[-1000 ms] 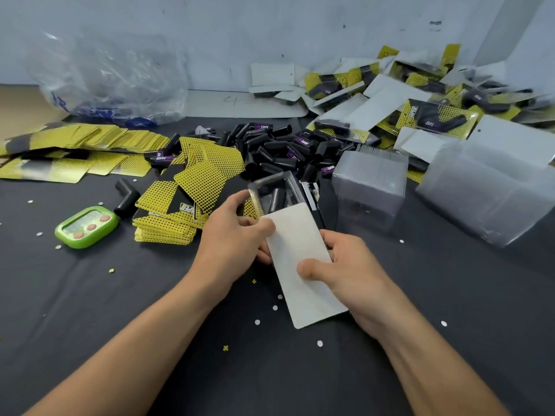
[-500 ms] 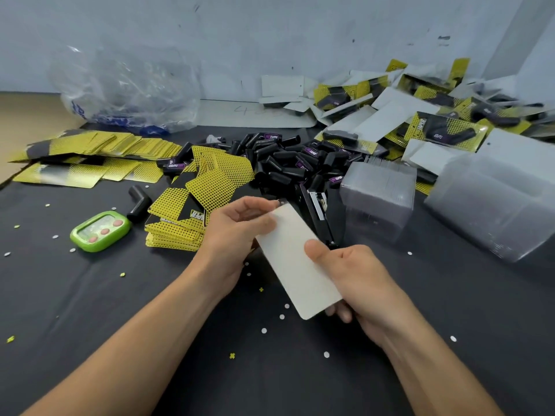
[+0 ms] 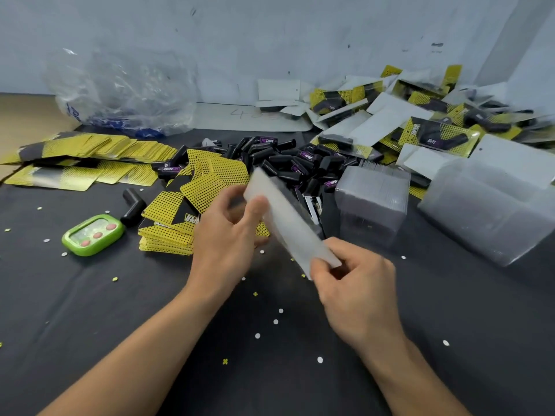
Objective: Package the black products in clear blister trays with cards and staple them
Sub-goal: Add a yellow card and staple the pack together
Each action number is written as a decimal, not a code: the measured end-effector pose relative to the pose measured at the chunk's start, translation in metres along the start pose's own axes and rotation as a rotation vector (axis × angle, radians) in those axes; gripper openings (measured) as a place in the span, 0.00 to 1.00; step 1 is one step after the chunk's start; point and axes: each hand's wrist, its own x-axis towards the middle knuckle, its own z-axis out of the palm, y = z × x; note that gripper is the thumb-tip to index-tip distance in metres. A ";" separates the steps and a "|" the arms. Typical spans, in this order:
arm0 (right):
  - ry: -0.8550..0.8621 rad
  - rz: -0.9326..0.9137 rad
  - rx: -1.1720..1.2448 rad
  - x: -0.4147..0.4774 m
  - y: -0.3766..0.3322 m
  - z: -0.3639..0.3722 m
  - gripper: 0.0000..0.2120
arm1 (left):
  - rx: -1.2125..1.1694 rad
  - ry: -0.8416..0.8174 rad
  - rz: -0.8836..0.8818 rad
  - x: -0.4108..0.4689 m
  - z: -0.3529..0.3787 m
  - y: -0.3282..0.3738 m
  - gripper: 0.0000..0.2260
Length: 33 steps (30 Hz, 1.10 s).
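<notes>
Nearest the table's [image 3: 150,325] front edge is the right hand [image 3: 357,283], pinching the near end of the pack [image 3: 288,226] between thumb and curled fingers. A bit further in, the left hand [image 3: 228,238] holds the far end, with the thumb pressed on the white face and the fingers curled round behind, so both hands have hold of it. The pack is up off the table, about mid-table, and tipped on edge. Its long axis runs from near-right to far-left and the plain white back of the card faces the camera. The other side looks dark, but it's too blurry to say what's in there. My guess is the card's already in the tray and the stapling comes next. The stapler [image 3: 312,205] lies just behind the pack, so the next move calls for squaring the edges, getting one edge into the stapler's mouth and keeping card and plastic from sliding apart. Beyond that sit a card stack [image 3: 171,232] to the left, a tray stack [image 3: 372,205] to the right and the pile of black products [image 3: 288,163] between them. Finished packs [image 3: 420,124] are heaped in the far right corner.
</notes>
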 end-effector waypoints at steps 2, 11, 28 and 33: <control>0.149 -0.187 -0.185 -0.003 -0.006 0.003 0.07 | -0.083 -0.056 -0.083 -0.008 0.005 0.002 0.16; 0.007 -0.433 -0.507 -0.002 -0.010 0.014 0.15 | -0.313 -0.259 -0.471 -0.004 0.007 -0.001 0.15; -0.267 0.427 0.602 0.009 0.003 0.010 0.07 | -0.420 -0.394 -0.486 0.005 0.003 0.002 0.20; -0.173 0.415 0.346 0.010 0.006 0.007 0.05 | -0.423 -0.297 -0.491 0.005 0.005 -0.001 0.21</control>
